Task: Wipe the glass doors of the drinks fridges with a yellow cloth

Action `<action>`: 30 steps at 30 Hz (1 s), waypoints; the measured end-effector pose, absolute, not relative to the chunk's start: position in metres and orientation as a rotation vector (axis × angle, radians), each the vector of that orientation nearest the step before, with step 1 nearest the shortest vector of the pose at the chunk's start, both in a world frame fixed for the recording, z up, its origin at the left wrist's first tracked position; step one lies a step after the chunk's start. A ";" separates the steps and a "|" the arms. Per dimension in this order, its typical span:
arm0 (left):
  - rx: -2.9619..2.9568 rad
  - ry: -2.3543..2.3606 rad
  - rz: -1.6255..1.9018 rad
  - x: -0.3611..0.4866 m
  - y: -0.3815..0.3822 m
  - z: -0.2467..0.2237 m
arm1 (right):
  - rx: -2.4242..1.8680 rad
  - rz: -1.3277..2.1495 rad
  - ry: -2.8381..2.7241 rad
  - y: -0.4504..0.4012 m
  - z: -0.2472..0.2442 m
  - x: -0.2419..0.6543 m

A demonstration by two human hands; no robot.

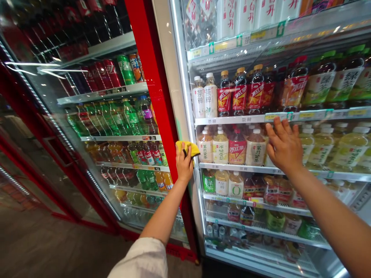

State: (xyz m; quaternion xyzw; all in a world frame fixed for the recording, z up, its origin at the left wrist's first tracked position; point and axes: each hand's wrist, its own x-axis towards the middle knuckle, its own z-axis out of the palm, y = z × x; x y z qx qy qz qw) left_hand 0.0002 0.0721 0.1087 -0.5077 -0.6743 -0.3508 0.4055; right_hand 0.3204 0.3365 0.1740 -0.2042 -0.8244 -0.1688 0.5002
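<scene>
Grasping a yellow cloth [194, 149], left hand [183, 164] over it at the cooler frame [167, 65], right hand [284, 146] spread.

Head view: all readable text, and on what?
"凉白开": top-shelf bottles
"冰红茶": red-labelled bottles
"绿茶": green-capped bottles
"茶粹": white-capped bottles, shelf strip
"冰糖雪梨": pale bottle
"O": lower bottle
Up arrows: green tags
Price tags, other labels: too small or blurred
</scene>
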 end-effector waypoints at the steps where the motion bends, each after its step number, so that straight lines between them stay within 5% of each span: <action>1: -1.326 -1.709 -0.862 0.004 0.066 0.090 | -0.497 -0.410 -1.999 0.336 0.174 0.321; 4: -1.396 -1.737 -0.827 0.014 0.057 0.057 | -0.505 -0.421 -2.021 0.335 0.176 0.322; 11: -1.351 -1.624 -0.930 0.051 0.124 0.128 | -0.587 -0.358 -1.990 0.313 0.168 0.308; 16: -1.743 -1.526 -0.644 0.053 0.110 0.102 | -0.548 -0.338 -2.080 0.294 0.141 0.322; 24: -1.356 -1.550 -1.027 0.077 0.146 0.133 | -0.647 -0.225 -2.060 0.282 0.104 0.329; 30: -1.908 -1.247 -0.673 0.085 0.136 0.096 | -0.654 -0.217 -2.141 0.271 0.075 0.332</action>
